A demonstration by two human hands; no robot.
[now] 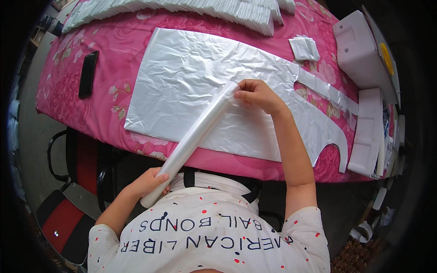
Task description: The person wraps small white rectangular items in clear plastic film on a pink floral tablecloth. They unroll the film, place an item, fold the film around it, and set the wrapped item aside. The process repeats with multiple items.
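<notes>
A long, narrow length of white plastic film [195,134], rolled or folded into a tube-like strip, slants from my lap up over the table. My left hand [149,183] wraps round its lower end, near my waist. At the upper end, the fingers of my right hand [258,94] pinch the film. Beneath it a shiny white plastic apron [191,68] is spread flat and creased, with curved cut-outs and straps toward the right. Whether this is one sheet or several layers, I cannot tell.
A pink flowered cloth [109,50] covers the table. Rows of folded white plastic packets [205,7] line the far edge, with a small pile [304,48] at far right. A black phone [88,74] lies left. White foam boxes [357,50] stand right; red-and-black chairs [57,218] stand lower left.
</notes>
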